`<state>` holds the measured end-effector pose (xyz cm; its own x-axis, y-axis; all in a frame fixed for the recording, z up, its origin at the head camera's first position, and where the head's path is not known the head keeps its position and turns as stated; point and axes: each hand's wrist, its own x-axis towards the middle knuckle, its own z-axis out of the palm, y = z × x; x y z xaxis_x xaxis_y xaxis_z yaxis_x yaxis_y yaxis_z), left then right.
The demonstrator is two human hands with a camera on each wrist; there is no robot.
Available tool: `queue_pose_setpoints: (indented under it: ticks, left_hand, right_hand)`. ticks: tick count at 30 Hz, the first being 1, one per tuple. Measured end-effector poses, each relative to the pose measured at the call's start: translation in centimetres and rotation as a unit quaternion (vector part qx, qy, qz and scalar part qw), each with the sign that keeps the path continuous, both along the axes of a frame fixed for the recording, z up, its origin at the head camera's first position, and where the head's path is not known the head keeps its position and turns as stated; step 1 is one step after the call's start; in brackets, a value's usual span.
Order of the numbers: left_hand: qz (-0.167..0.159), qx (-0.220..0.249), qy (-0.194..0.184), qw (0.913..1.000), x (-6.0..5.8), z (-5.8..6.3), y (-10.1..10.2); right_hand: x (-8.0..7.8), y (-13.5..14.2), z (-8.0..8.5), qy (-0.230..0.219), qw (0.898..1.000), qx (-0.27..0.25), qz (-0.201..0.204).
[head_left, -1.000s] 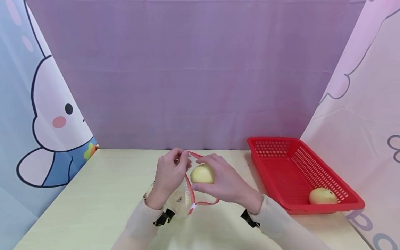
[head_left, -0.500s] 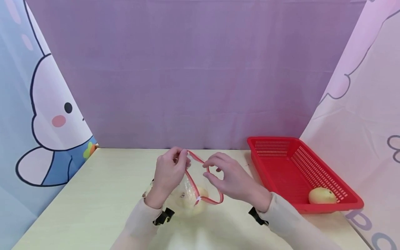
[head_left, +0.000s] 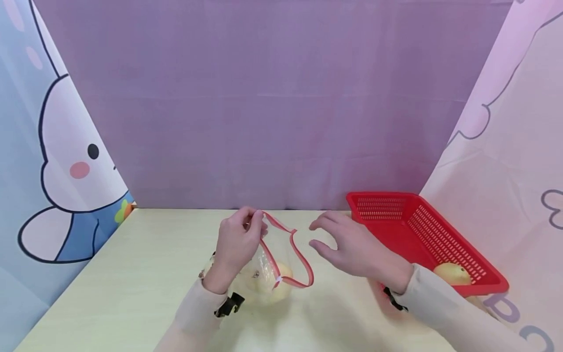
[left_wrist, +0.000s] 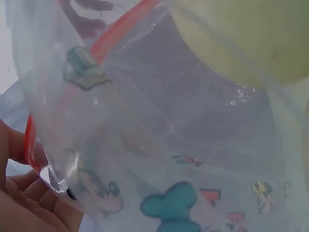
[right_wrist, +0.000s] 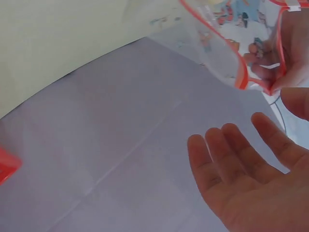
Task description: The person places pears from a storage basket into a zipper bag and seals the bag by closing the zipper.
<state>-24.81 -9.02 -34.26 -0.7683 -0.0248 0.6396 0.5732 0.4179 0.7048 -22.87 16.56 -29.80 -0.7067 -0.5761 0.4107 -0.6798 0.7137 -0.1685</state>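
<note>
My left hand (head_left: 239, 239) pinches the upper corner of a clear zip bag (head_left: 266, 266) by its red zip edge, and the mouth gapes toward the right. Cartoon figures are printed on the bag, plain in the left wrist view. Inside it, low down, a round pale-yellow fruit (head_left: 281, 281) shows through the film; the same fruit (left_wrist: 251, 38) looms large in the left wrist view. My right hand (head_left: 352, 244) is in the air between the bag and the red basket, fingers apart and nothing in them. In the right wrist view its palm (right_wrist: 260, 193) is bare.
A red plastic basket (head_left: 387, 234) with slotted walls stands on the right of the pale table (head_left: 145, 274). Another pale-yellow fruit (head_left: 452, 274) lies in its near right corner. Behind the table hangs a purple cloth (head_left: 281, 107); printed cartoon sheets flank both sides.
The right hand let go of the fruit, which dropped into the bag, then left the bag's mouth and moved right toward the basket. The left hand stays on the bag's corner.
</note>
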Motion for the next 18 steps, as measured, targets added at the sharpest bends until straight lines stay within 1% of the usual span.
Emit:
queue_pose_setpoints:
  ticks: [4, 8, 11, 18]
  left_hand:
    - [-0.002, 0.0, 0.001, 1.0, 0.0, 0.0, 0.1]
    - [-0.001, 0.0, 0.001, 1.0, 0.0, -0.1, 0.1]
    - [0.0, -0.002, -0.001, 1.0, 0.0, -0.1, 0.2]
    - [0.002, -0.004, -0.005, 1.0, 0.0, -0.1, 0.2]
  right_hand:
    - [0.3, 1.4, 0.1, -0.016, 0.999, 0.027, -0.036]
    - [0.3, 2.7, 0.2, -0.028, 0.997, 0.042, -0.061]
    - [0.2, 3.7, 0.3, -0.041, 0.995, 0.047, -0.077]
    - [0.4, 5.8, 0.6, -0.088, 0.988, 0.057, -0.116]
